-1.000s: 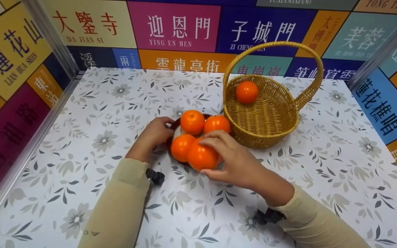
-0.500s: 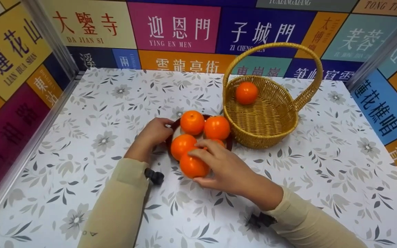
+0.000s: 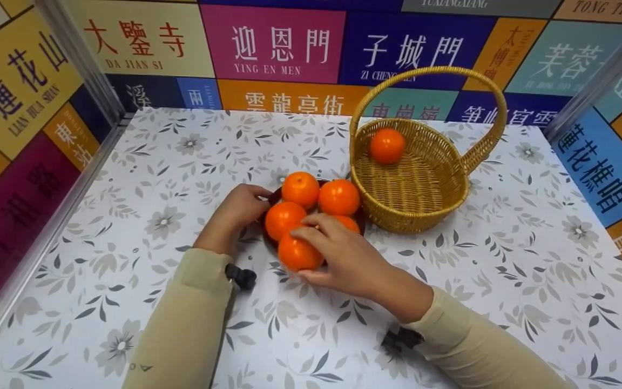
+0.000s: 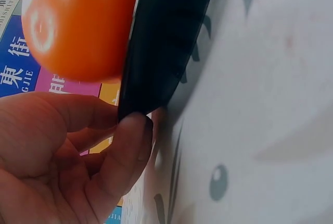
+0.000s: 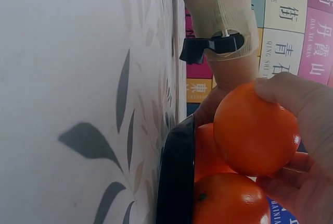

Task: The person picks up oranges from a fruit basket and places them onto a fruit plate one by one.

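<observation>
In the head view, my left hand (image 3: pixel 239 209) holds the left rim of a dark round plate (image 3: pixel 363 226). The left wrist view shows its thumb and fingers pinching the plate's edge (image 4: pixel 161 47). My right hand (image 3: pixel 351 265) grips an orange (image 3: pixel 299 253) at the plate's near side, thumb below and fingers over the top. In the right wrist view this orange (image 5: pixel 255 130) sits against other oranges by the dark rim. Several more lie on the plate: one at the back (image 3: pixel 301 189), one at the back right (image 3: pixel 339 197), one at the left (image 3: pixel 284 220). Another (image 3: pixel 347 222) is partly hidden behind my right fingers.
A wicker basket (image 3: pixel 411 213) with a tall arched handle stands right behind the plate, close to its rim. One orange (image 3: pixel 387 146) lies inside it, at the back left. A floral cloth (image 3: pixel 181 162) covers the table. Panels with printed lettering (image 3: pixel 281 46) enclose the back and sides.
My right hand has moved left with its orange, first nearer the person, then slightly back toward the plate. The left orange has shifted a little away. My left hand has stayed on the rim.
</observation>
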`<move>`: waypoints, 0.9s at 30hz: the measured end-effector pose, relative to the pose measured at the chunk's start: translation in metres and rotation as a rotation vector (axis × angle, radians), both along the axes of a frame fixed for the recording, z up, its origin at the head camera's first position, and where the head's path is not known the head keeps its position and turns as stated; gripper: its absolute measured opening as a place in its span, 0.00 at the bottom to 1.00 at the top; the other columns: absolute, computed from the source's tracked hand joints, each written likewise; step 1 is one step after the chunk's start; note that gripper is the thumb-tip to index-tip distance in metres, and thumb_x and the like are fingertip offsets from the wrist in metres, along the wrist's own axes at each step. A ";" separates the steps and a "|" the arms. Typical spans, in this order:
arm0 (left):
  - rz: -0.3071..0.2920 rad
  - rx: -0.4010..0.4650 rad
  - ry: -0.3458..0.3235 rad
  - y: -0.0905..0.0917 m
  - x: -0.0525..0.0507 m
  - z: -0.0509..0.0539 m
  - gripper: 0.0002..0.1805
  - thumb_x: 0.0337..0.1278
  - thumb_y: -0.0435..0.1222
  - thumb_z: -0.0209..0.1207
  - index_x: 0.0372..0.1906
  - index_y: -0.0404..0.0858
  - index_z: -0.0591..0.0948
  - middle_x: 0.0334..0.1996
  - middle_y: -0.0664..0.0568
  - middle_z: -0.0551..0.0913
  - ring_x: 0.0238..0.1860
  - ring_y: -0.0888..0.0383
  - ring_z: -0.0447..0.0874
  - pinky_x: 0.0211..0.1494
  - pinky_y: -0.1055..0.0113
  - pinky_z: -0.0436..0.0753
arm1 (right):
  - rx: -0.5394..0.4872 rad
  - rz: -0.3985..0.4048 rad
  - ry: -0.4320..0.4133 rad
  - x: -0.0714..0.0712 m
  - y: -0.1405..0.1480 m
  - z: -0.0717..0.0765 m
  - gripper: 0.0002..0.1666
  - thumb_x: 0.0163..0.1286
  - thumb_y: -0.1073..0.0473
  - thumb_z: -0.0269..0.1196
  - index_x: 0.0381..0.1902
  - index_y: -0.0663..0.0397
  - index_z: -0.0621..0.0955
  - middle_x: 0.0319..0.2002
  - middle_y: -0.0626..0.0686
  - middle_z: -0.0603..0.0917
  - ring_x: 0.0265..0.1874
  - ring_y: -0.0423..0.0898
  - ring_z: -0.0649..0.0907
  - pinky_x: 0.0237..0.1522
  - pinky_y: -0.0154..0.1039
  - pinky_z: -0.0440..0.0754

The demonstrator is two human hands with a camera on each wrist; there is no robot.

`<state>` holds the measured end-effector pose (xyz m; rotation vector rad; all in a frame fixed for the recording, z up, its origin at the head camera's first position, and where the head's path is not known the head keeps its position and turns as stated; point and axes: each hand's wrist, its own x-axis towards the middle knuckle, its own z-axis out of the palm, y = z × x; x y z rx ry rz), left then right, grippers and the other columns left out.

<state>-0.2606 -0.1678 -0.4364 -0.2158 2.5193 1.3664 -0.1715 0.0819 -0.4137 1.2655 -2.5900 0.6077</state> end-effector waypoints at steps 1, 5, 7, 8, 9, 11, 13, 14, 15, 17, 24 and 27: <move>0.004 0.006 -0.002 0.000 0.000 0.000 0.18 0.62 0.33 0.59 0.56 0.40 0.88 0.47 0.46 0.87 0.40 0.52 0.81 0.44 0.65 0.81 | 0.004 -0.005 -0.004 -0.001 0.000 0.000 0.39 0.60 0.44 0.77 0.67 0.43 0.77 0.64 0.55 0.76 0.59 0.54 0.81 0.60 0.51 0.82; 0.023 0.060 -0.027 0.000 0.001 0.000 0.18 0.63 0.35 0.60 0.57 0.40 0.87 0.52 0.47 0.86 0.44 0.52 0.82 0.48 0.63 0.82 | 0.020 -0.028 -0.029 -0.005 0.000 0.000 0.39 0.60 0.43 0.76 0.67 0.42 0.76 0.65 0.54 0.75 0.59 0.54 0.80 0.61 0.52 0.81; 0.042 0.099 -0.048 -0.001 0.001 0.001 0.18 0.62 0.35 0.61 0.56 0.40 0.87 0.53 0.48 0.85 0.46 0.52 0.82 0.49 0.63 0.82 | 0.026 -0.038 -0.041 -0.006 0.000 -0.001 0.40 0.60 0.42 0.76 0.68 0.41 0.75 0.65 0.53 0.75 0.60 0.54 0.80 0.61 0.52 0.81; 0.050 0.123 -0.057 -0.001 0.002 0.000 0.18 0.62 0.35 0.61 0.56 0.40 0.86 0.54 0.48 0.85 0.47 0.52 0.82 0.49 0.63 0.83 | 0.029 -0.043 -0.045 -0.007 0.000 -0.001 0.40 0.60 0.42 0.76 0.68 0.41 0.75 0.66 0.53 0.74 0.60 0.54 0.80 0.61 0.52 0.81; 0.060 0.140 -0.063 -0.002 0.002 0.000 0.17 0.62 0.35 0.62 0.55 0.40 0.86 0.54 0.49 0.84 0.47 0.52 0.82 0.49 0.63 0.83 | 0.032 -0.048 -0.045 -0.007 0.000 -0.001 0.40 0.60 0.42 0.76 0.68 0.41 0.75 0.66 0.53 0.74 0.61 0.54 0.80 0.61 0.52 0.81; 0.079 0.178 -0.065 -0.004 0.003 -0.001 0.16 0.60 0.34 0.63 0.54 0.39 0.87 0.53 0.49 0.84 0.45 0.53 0.82 0.47 0.64 0.83 | 0.040 -0.055 -0.043 -0.008 0.000 -0.002 0.41 0.60 0.42 0.76 0.69 0.41 0.75 0.66 0.53 0.74 0.61 0.54 0.80 0.62 0.53 0.81; 0.087 0.205 -0.061 -0.006 0.003 -0.002 0.15 0.60 0.33 0.62 0.52 0.38 0.87 0.50 0.49 0.84 0.41 0.54 0.83 0.45 0.64 0.84 | 0.048 -0.056 -0.036 -0.009 0.000 -0.003 0.41 0.61 0.42 0.76 0.69 0.41 0.75 0.66 0.54 0.74 0.62 0.54 0.80 0.63 0.53 0.80; 0.092 0.224 -0.063 -0.007 0.003 -0.003 0.15 0.60 0.33 0.63 0.51 0.38 0.87 0.49 0.49 0.84 0.39 0.54 0.83 0.43 0.64 0.84 | 0.054 -0.058 -0.034 -0.009 0.000 -0.003 0.41 0.61 0.42 0.76 0.69 0.41 0.75 0.67 0.54 0.74 0.62 0.54 0.80 0.63 0.53 0.80; 0.097 0.237 -0.064 -0.007 0.002 -0.003 0.14 0.59 0.33 0.63 0.50 0.37 0.88 0.47 0.49 0.85 0.37 0.55 0.83 0.43 0.64 0.84 | 0.058 -0.058 -0.032 -0.010 0.000 -0.003 0.40 0.61 0.42 0.75 0.69 0.41 0.75 0.67 0.54 0.74 0.63 0.55 0.79 0.64 0.53 0.80; 0.100 0.271 -0.075 -0.009 0.002 -0.005 0.13 0.60 0.33 0.64 0.49 0.37 0.88 0.45 0.49 0.85 0.34 0.56 0.83 0.41 0.65 0.84 | 0.066 -0.056 -0.033 -0.010 0.000 -0.004 0.40 0.61 0.42 0.75 0.69 0.41 0.75 0.67 0.54 0.74 0.63 0.55 0.79 0.64 0.54 0.79; 0.086 0.295 -0.090 -0.011 -0.002 -0.007 0.13 0.64 0.33 0.63 0.51 0.36 0.88 0.37 0.51 0.86 0.25 0.60 0.82 0.32 0.67 0.83 | 0.096 -0.057 -0.044 -0.010 0.001 -0.004 0.41 0.62 0.42 0.75 0.70 0.41 0.75 0.68 0.54 0.74 0.65 0.56 0.78 0.65 0.55 0.79; 0.082 0.292 -0.092 -0.012 -0.003 -0.007 0.13 0.64 0.34 0.63 0.51 0.36 0.88 0.35 0.51 0.86 0.22 0.60 0.80 0.30 0.68 0.82 | 0.118 -0.054 -0.050 -0.010 0.000 -0.004 0.41 0.63 0.42 0.74 0.71 0.43 0.74 0.70 0.56 0.73 0.68 0.56 0.77 0.66 0.56 0.79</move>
